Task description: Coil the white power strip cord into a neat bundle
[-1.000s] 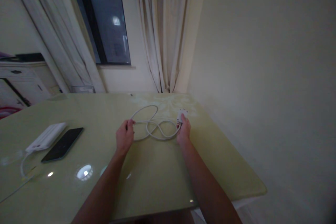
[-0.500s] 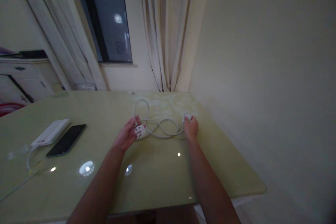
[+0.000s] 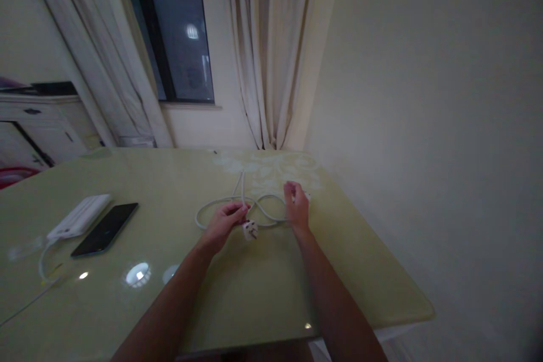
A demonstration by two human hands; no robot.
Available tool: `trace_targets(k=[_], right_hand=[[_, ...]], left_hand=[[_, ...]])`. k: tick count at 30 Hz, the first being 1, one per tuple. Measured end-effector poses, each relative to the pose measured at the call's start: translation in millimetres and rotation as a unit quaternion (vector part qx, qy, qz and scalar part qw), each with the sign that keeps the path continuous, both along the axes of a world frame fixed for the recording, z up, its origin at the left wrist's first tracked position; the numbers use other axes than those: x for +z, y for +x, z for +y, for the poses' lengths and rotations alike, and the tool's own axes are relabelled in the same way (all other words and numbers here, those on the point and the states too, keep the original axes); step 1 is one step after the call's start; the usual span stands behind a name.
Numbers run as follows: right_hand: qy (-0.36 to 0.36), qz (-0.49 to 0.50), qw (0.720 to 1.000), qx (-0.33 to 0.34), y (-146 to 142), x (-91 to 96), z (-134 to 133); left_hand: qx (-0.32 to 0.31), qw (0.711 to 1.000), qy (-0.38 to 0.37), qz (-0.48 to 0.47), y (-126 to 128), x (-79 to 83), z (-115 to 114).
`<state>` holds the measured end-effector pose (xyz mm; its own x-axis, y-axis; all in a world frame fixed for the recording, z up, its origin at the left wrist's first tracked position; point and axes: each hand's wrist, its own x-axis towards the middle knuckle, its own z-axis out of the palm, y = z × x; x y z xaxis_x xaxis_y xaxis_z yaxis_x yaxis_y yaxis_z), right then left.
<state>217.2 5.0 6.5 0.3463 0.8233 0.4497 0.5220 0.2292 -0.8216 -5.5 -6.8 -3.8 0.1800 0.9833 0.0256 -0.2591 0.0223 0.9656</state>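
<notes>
The cord is pale and slim, spread on the table in loose, crossing loops, one wide at the left, one rounder at the right, with a narrow bend reaching toward the far edge. Its white plug shows dark marks on its face, just below the left hand. A white block is mostly hidden behind the right hand.

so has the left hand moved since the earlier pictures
Yes: the left hand has moved to the right, farther from the black phone.
</notes>
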Motion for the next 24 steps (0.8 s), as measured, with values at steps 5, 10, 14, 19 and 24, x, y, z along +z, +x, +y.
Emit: trace_targets(k=[5,10,14,19,24], right_hand=[[-0.011,0.016,0.952,0.304,-49,0.1,-22],[-0.043,0.074,0.961,0.264,-48,-11.7,-15],[-0.018,0.117,0.977,0.178,-31,-10.0,-5],[0.032,0.075,0.992,0.1,-24,3.0,-10],[0.019,-0.005,0.997,0.072,-15,7.6,-14]], left_hand=[[-0.029,0.996,0.058,0.057,22,-8.0,-6],[-0.034,0.993,0.074,0.089,12,-14.6,9],[0.213,0.93,0.139,0.265,-28,-19.3,31],[0.303,0.765,0.119,0.555,-72,-35.8,42],[0.303,0.746,0.118,0.581,-79,-45.1,49]])
